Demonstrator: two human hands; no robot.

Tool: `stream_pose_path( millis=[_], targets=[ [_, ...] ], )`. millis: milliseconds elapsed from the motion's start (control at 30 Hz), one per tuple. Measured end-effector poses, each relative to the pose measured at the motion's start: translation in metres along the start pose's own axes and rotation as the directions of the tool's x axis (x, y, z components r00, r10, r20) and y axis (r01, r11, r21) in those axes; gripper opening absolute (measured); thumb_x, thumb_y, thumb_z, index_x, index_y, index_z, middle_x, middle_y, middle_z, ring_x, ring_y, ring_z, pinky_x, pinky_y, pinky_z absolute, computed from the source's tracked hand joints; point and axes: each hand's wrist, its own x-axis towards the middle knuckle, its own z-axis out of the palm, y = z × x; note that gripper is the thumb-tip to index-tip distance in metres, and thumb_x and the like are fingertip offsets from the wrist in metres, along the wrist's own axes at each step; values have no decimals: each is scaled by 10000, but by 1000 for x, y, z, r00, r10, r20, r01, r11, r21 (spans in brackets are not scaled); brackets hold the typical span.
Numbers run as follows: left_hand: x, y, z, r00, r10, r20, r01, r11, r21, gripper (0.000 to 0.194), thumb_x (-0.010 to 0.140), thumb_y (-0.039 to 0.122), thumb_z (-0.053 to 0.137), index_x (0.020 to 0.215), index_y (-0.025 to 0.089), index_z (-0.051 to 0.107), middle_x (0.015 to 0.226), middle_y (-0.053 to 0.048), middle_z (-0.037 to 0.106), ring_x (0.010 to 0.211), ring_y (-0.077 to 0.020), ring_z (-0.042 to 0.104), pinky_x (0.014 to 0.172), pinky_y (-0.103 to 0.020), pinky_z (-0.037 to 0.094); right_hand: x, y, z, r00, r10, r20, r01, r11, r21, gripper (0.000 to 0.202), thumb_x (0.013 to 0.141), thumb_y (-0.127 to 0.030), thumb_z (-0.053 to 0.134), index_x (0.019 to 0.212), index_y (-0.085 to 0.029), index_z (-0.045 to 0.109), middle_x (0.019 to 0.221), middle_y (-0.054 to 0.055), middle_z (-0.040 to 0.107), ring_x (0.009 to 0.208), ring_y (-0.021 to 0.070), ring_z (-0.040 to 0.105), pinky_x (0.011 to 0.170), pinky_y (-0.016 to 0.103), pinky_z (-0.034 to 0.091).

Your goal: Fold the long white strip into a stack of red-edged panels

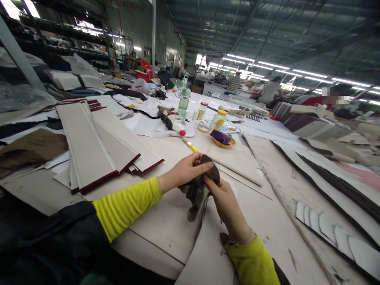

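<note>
near the centre of the frame, a brown ribbed fabric piece [214, 173] is sitting between the two hands and touching both, so neither is lying nearer. the left hand [185, 171] is gripping it from the upper left, thumb reaching across its face; the right hand [223, 200] is pinching its lower right edge, thumb pressing in. dark folds [194, 198] are hanging beneath, their long axis running from upper right to lower left, over the pale tabletop [255, 221]. whether they are joining the ribbed part, i cannot tell. a yellow-handled brush [190, 145] is lying just above the left hand.
</note>
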Motion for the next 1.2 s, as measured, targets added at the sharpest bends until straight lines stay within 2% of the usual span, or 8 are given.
stream_pose_path(
  millis=[133,300,433,600,733,867,1033,1200],
  targets=[
    [-2,-3,-4,993,-105,54,96,985,145,419,681,376,673,1011,151,547,935,-40,605,835,-155,554,703,-242,415,0,-6,-9,991,17,-132,18,966,260,294,701,-418,650,882,-186,666,767,9,687,668,164,611,626,298,479],
    [-1,-11,-13,915,-383,126,385,923,10,400,700,445,626,961,147,574,825,-36,603,693,-133,553,553,-217,351,1,-15,-16,989,13,-144,41,932,361,243,674,-372,681,823,-182,666,760,15,697,669,164,629,639,301,502],
    [3,-18,-19,949,-314,32,315,937,-150,443,635,303,687,1030,167,539,793,-1,572,640,-90,519,528,-186,306,0,-17,-14,993,-6,-119,52,918,393,274,649,-286,699,904,-192,661,869,11,703,777,172,638,725,310,510],
    [3,-14,-16,978,-193,-76,184,977,-110,375,706,260,603,1063,180,523,720,28,519,567,-65,469,494,-170,292,-1,-17,-14,983,100,-152,-17,882,472,289,607,-196,712,892,-202,664,833,-18,707,736,139,640,653,235,511],
    [0,-8,-11,992,51,-118,-31,986,162,186,720,208,566,895,149,550,834,-14,561,765,-117,519,669,-220,405,-1,-16,-14,986,144,-85,-91,889,449,285,647,-270,709,916,-187,661,850,-1,708,728,139,643,627,223,506],
    [-5,-1,-8,958,212,-192,-107,888,448,90,753,229,549,805,156,548,812,-5,541,754,-116,506,644,-212,407,-1,-14,-12,989,97,-111,-41,905,424,305,663,-319,704,928,-173,662,859,18,710,752,161,647,680,266,510],
    [-13,0,-1,992,124,-27,-96,870,483,252,806,408,511,803,157,529,770,-4,566,718,-120,526,628,-218,417,0,-10,-10,987,20,-161,48,910,412,270,678,-317,696,911,-186,666,880,11,707,775,160,645,735,292,503],
    [-13,-9,3,1000,-4,-31,18,873,488,306,770,449,545,852,155,527,827,-16,589,751,-138,553,641,-228,426,-2,-8,-9,994,-17,-104,59,911,409,278,702,-311,672,956,-199,657,923,14,700,825,170,639,779,314,493]
  ],
)
